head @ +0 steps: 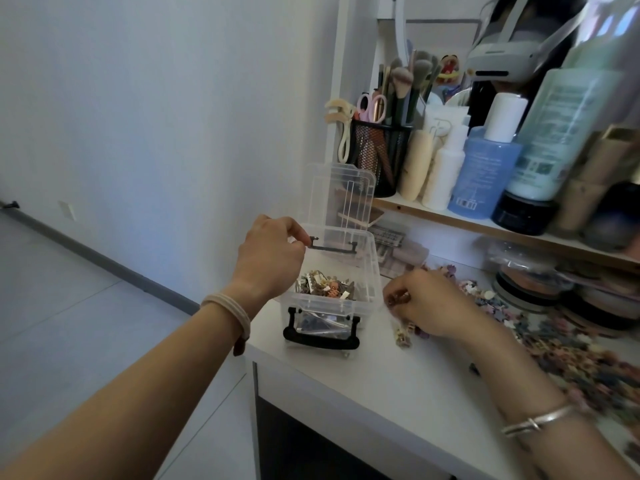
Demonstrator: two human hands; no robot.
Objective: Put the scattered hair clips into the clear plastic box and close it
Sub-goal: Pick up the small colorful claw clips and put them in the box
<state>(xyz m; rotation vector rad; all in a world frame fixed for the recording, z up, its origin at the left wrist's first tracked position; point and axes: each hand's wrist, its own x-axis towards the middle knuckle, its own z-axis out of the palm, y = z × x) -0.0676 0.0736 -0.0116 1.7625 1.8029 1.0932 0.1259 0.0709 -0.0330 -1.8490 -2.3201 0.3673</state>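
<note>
The clear plastic box [367,261] stands on the white desk's left corner, its lid [341,192] tipped up and back. Several small hair clips [325,287] lie inside it. A black handle [320,336] hangs on its front. My left hand [270,258] pinches the box's left rim by the black rear latch. My right hand [429,306], just right of the box, is closed on a small brown hair clip [398,298]. A few loose clips [403,336] lie under that hand, and a wide scatter of clips [568,351] spreads to the right.
A shelf [450,216] behind the box carries a black mesh cup of brushes [382,150], bottles [485,171] and jars. Flat cosmetic cases [398,251] sit under the shelf. The desk edge [311,379] drops to grey floor at left.
</note>
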